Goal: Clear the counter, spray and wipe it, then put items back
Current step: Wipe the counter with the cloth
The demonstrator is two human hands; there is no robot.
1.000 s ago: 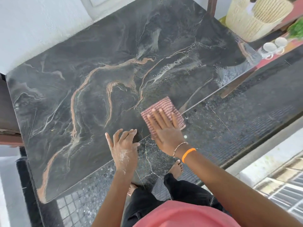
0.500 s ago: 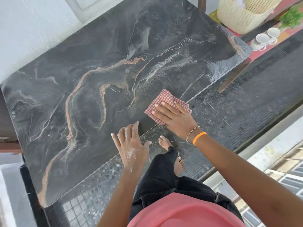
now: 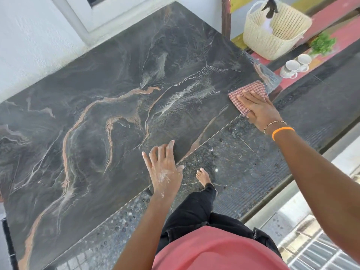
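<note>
The dark marble counter (image 3: pixel 116 114) with orange and white veins fills most of the view. A red-and-white checked cloth (image 3: pixel 248 92) lies flat near the counter's right front corner. My right hand (image 3: pixel 257 110) presses on the cloth with straight fingers, its heel over the front edge. My left hand (image 3: pixel 163 168) rests flat on the counter's front edge near the middle, fingers spread, with white residue on its back.
Past the counter's right end, a cream woven basket (image 3: pixel 272 34) stands on a red ledge, with two white cups (image 3: pixel 296 65) and green herbs (image 3: pixel 322 43) beside it. A rusty post (image 3: pixel 226 16) rises at the far right corner. A white wall runs behind.
My right hand has slid the cloth along the front edge to the counter's right corner. My left hand stayed on the front edge, and my body has stepped right.
</note>
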